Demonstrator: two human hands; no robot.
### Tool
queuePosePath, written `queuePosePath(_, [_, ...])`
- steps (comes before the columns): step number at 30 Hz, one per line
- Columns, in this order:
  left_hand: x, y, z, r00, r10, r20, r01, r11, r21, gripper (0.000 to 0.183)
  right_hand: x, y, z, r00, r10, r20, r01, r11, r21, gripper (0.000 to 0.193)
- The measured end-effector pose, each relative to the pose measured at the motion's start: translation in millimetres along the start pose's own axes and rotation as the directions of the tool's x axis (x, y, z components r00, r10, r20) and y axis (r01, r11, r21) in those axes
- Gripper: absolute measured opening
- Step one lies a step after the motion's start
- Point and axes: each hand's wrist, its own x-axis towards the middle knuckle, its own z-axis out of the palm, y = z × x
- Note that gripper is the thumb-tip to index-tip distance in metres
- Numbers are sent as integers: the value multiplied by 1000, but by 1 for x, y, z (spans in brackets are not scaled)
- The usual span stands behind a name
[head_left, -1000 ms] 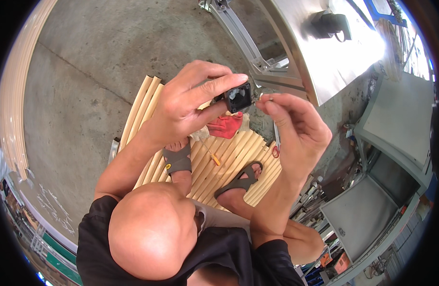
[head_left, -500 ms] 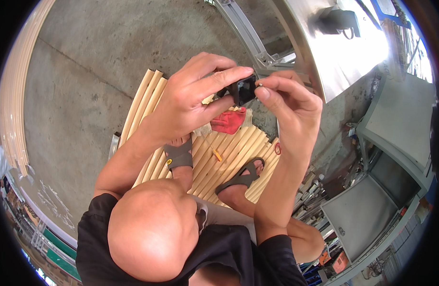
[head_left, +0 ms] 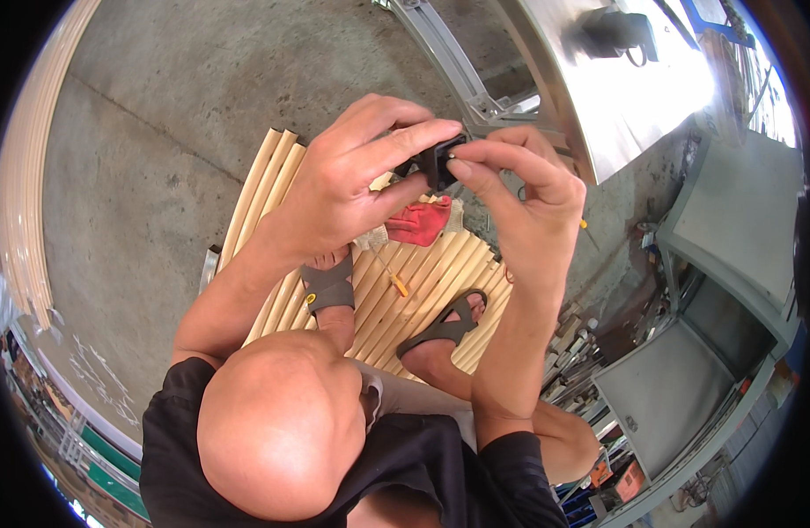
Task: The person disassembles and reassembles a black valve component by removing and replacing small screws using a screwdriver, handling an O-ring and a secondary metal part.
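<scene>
Cream tubes (head_left: 377, 330) lie underfoot. Left hand (head_left: 354, 172) grips a black part (head_left: 438, 167); right hand (head_left: 541, 195) pinches a tiny piece (head_left: 452, 156).

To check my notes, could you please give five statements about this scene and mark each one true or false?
1. The left hand holds a black part. True.
2. The right hand pinches a tiny piece close to the black part. True.
3. The left hand holds a red cloth. False: the red cloth lies lower down.
4. A yellow-handled tool lies on cream slats. True.
5. The sandals are bright red. False: the sandals are dull grey-brown.
</scene>
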Motion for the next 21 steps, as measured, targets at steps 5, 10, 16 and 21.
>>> queuePosePath(5, [-1,-2,3,1000,27,2,-27,1000,0,54,0,-18,1,994,-107,18,108,959,-261,12])
queuePosePath(10, [-4,-5,6,999,25,-26,-25,1000,-1,61,0,-26,4,981,-188,41,189,906,-378,13])
queuePosePath(16, [-4,-4,4,1000,5,-25,-5,1000,-11,66,-1,-28,7,985,-169,26,167,914,-370,13])
queuePosePath(21, [-5,-6,4,1000,-7,-28,6,1000,-22,68,-5,-22,11,987,-159,9,153,928,-340,11])
